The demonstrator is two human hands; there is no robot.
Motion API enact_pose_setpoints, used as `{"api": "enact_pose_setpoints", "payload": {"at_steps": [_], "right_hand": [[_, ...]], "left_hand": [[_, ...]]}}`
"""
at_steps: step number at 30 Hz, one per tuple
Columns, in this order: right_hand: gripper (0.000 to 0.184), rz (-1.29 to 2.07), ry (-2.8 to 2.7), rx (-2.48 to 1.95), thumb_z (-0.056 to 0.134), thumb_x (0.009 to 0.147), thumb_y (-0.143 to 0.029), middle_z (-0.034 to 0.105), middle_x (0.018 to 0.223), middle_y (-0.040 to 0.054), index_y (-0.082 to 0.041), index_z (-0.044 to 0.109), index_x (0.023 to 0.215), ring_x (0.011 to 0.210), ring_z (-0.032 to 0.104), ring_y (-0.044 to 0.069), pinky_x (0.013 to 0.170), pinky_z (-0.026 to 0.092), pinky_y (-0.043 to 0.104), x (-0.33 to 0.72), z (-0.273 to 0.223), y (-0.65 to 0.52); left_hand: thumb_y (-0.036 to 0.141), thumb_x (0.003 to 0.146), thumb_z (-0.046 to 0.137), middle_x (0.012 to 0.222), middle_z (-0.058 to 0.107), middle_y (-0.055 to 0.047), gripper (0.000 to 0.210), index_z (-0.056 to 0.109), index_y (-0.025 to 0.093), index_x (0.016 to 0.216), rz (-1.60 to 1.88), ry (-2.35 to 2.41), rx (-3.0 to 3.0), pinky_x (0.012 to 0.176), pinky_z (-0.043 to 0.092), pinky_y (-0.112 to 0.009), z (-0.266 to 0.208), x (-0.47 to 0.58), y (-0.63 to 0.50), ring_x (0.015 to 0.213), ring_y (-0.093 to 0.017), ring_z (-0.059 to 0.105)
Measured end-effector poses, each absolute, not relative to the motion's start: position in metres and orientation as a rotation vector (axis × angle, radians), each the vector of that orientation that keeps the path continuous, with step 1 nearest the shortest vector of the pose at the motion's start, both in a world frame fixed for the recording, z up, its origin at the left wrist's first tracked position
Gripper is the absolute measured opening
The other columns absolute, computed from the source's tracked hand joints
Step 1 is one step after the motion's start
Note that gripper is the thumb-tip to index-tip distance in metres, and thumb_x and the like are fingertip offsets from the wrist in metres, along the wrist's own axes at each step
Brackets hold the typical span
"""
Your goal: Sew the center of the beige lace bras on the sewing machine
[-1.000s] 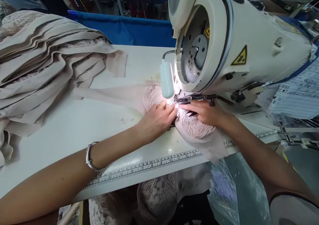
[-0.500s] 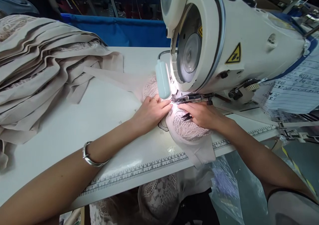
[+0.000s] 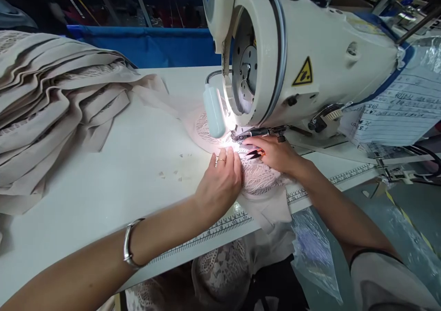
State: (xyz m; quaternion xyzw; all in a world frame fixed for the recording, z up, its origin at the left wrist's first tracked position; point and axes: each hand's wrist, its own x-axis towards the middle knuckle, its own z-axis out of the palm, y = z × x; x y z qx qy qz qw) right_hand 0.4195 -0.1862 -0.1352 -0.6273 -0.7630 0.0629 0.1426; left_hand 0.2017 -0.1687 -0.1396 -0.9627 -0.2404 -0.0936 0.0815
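A pale pink lace bra [image 3: 260, 182] lies under the sewing machine [image 3: 320, 49], one cup in front of the needle area and the other behind it. My left hand [image 3: 222, 180] rests flat on the fabric just in front of the lit presser foot, fingers stretched out. In my right hand [image 3: 275, 154] are thread snips [image 3: 255, 154], their dark blades pointing left over the lace and a bit of orange handle showing. That hand's index finger reaches to the fabric beside the foot. A small lamp [image 3: 214, 111] lights the spot.
Folded beige lace pieces [image 3: 58, 90] are heaped on the white table [image 3: 138, 164] at left, one strip running to the machine. A printed ruler [image 3: 223, 226] follows the front edge. More lace garments [image 3: 222, 269] lie on my lap. Handwritten paper [image 3: 403, 99] hangs at right.
My left hand has drawn back toward me and turned, now flat on the nearer fabric. The machine's visible inner wheel has turned. The view has shifted slightly to the right.
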Motion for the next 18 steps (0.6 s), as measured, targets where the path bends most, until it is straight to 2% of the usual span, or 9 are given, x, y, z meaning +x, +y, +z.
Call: {"api": "enact_pose_setpoints", "payload": {"at_steps": [3, 9, 13, 18], "right_hand": [[0.041, 0.145, -2.326, -1.621, 0.046, 0.091, -0.009, 0.067, 0.097, 0.0035, -0.026, 0.068, 0.121, 0.084, 0.058, 0.017, 0.068, 0.041, 0.028, 0.423, -0.141, -0.188], [0.049, 0.080, -2.372, -1.644, 0.042, 0.087, -0.003, 0.064, 0.097, 0.0047, -0.024, 0.069, 0.122, 0.079, 0.053, 0.016, 0.065, 0.037, 0.028, 0.417, -0.140, -0.191], [0.051, 0.053, -2.371, -1.721, 0.040, 0.084, -0.002, 0.066, 0.097, 0.0049, -0.023, 0.069, 0.120, 0.076, 0.054, 0.016, 0.059, 0.034, 0.028, 0.411, -0.131, -0.194], [0.046, 0.009, -2.396, -1.723, 0.041, 0.085, -0.006, 0.067, 0.098, 0.0057, -0.022, 0.070, 0.116, 0.073, 0.055, 0.016, 0.058, 0.034, 0.028, 0.407, -0.129, -0.194]], "left_hand": [[0.005, 0.097, 0.035, 0.146, 0.053, -0.031, 0.050, 0.045, -0.009, 0.144, -0.190, -0.705, -2.939, 0.114, 0.046, -0.052, -0.143, 0.200, -0.165, 0.139, -0.038, 0.051], [-0.002, 0.095, 0.026, 0.146, 0.052, -0.033, 0.052, 0.045, -0.013, 0.142, -0.247, -0.472, -3.010, 0.115, 0.047, -0.052, -0.142, 0.186, -0.139, 0.142, -0.039, 0.048], [0.003, 0.100, 0.026, 0.147, 0.052, -0.030, 0.049, 0.046, -0.006, 0.144, -0.393, -0.394, -3.139, 0.111, 0.049, -0.053, -0.146, 0.176, -0.118, 0.143, -0.036, 0.047], [0.013, 0.105, 0.027, 0.151, 0.052, -0.021, 0.046, 0.047, 0.006, 0.146, -0.425, -0.329, -3.274, 0.111, 0.048, -0.050, -0.143, 0.168, -0.086, 0.139, -0.029, 0.052]]}}
